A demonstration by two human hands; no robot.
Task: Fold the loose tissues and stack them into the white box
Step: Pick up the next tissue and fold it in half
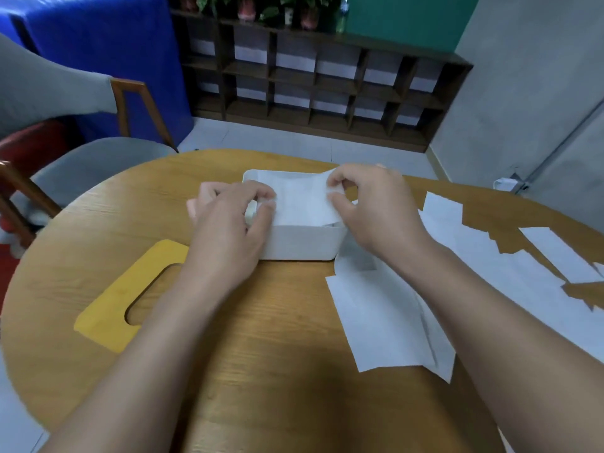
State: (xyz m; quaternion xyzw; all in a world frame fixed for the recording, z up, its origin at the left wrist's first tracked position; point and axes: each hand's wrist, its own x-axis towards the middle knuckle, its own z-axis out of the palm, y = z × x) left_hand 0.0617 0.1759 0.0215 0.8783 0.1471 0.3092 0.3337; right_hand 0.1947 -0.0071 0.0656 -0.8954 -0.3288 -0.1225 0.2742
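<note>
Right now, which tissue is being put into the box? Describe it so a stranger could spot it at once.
On the wooden table stands a white box. Over its open top lies the folded tissue, pinched at either end by the left hand and right hand. The loose tissues lie flat on the table, untouched.

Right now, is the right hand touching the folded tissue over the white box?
Touching. The head view shows the right hand pinching the folded tissue's right edge above the white box.
</note>
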